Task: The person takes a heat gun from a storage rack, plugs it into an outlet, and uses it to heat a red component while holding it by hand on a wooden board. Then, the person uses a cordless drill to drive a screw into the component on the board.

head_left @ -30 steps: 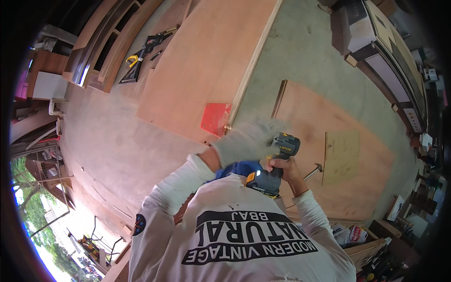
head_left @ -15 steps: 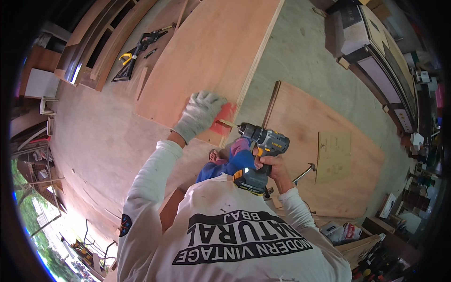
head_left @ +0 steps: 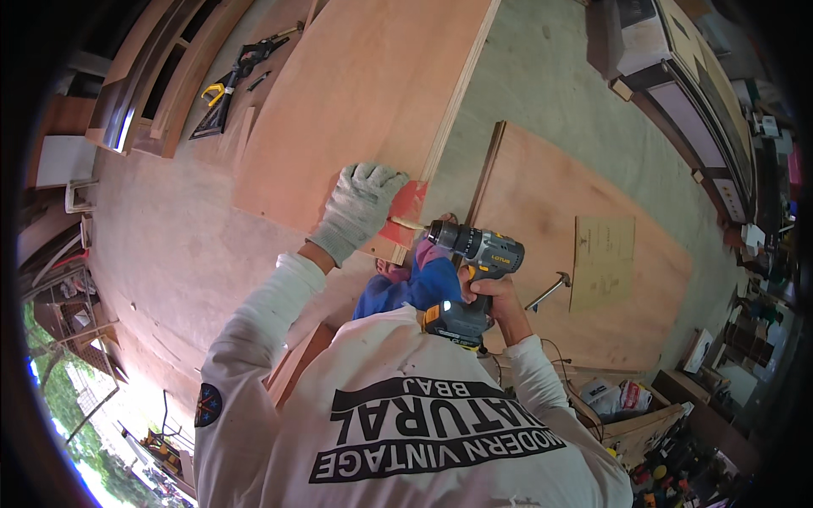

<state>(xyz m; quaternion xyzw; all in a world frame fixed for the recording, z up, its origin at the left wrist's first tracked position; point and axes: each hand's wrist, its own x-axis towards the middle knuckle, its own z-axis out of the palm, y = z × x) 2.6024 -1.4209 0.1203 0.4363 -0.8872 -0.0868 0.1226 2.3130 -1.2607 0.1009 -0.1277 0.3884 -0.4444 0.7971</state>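
Observation:
My right hand (head_left: pixel 500 296) is wrapped round the grip of a grey and black cordless drill (head_left: pixel 483 251), with its battery low by my shirt. A pale gold drill bit (head_left: pixel 409 223) points left from the chuck, over a red patch (head_left: pixel 410 203) at the near corner of a long wooden board (head_left: pixel 339 110). The bit's tip lies close to my left hand (head_left: pixel 357 207), and whether it enters the wood cannot be told. My left hand wears a grey knit glove and rests at the board's corner, fingers curled under; what they hold, if anything, is hidden.
A second wooden panel (head_left: pixel 550 212) lies to the right, with a cardboard piece (head_left: pixel 603 262) and a hammer (head_left: pixel 549 290) on it. A black and yellow tool (head_left: pixel 233 85) lies at the far left. My legs in blue trousers (head_left: pixel 394 296) are under the drill.
The view has shifted slightly, so the board sits a little farther left. Both hands and the drill keep nearly the same place. The bit's flutes look less distinct now.

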